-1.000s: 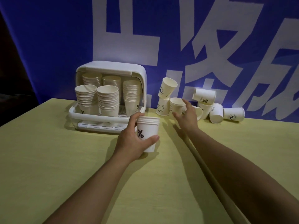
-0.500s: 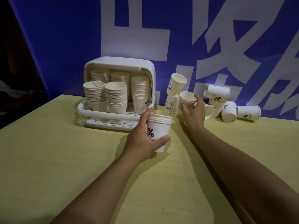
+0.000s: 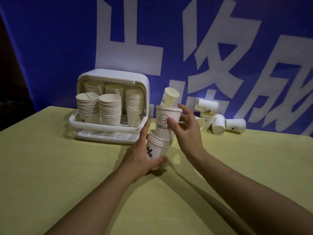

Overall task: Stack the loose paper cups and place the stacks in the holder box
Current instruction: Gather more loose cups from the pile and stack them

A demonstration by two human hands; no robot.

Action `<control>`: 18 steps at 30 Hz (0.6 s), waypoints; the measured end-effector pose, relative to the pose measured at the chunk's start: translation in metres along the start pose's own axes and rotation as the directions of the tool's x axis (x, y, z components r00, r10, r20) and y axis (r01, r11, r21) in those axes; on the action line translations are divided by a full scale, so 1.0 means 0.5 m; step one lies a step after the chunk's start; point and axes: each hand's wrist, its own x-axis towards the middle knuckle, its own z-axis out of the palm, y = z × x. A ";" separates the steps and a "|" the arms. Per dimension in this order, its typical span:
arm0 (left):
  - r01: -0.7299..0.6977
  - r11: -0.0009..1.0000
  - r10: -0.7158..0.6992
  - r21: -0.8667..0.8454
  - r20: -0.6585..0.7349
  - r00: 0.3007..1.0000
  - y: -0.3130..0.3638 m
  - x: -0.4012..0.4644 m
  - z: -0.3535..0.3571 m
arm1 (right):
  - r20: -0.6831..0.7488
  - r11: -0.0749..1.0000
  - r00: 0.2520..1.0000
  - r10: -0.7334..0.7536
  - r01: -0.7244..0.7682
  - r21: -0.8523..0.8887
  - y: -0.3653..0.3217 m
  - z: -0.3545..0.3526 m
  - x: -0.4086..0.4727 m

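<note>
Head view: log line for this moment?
left hand: holds cup stack | right hand: seating smiley cup | holder box: open | loose cups: remain

We count five cup stacks (image 3: 110,108) inside the holder box (image 3: 113,77), and right of the box two hands and six loose cups (image 3: 218,123).
</note>
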 end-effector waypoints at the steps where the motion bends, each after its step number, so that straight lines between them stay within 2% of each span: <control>1: -0.005 1.000 0.005 -0.004 0.005 1.000 0.000 -0.001 0.003 | 0.017 1.000 1.000 0.009 -0.009 -0.008 -0.001 0.004 -0.009; 4: -0.013 0.999 0.013 -0.040 0.000 1.000 0.002 0.000 0.010 | 0.064 0.997 0.998 0.023 -0.018 -0.068 0.009 0.019 -0.036; 8: -0.039 0.996 0.029 -0.075 -0.126 0.992 -0.007 0.006 0.003 | 0.102 0.981 0.994 0.045 -0.025 -0.194 0.028 0.035 -0.053; 11: -0.005 0.999 -0.003 -0.054 -0.141 0.990 -0.011 0.009 0.006 | 0.117 0.984 0.989 0.086 -0.067 -0.162 0.043 0.039 -0.049; 14: 0.003 0.997 -0.017 -0.075 -0.179 0.984 -0.013 0.016 0.010 | 0.018 0.991 0.998 0.067 -0.065 -0.115 0.066 0.039 -0.007; 18: 0.013 0.993 -0.040 -0.117 -0.228 0.973 -0.018 0.019 0.006 | -0.189 0.972 0.979 0.076 -0.115 -0.204 0.110 0.034 0.108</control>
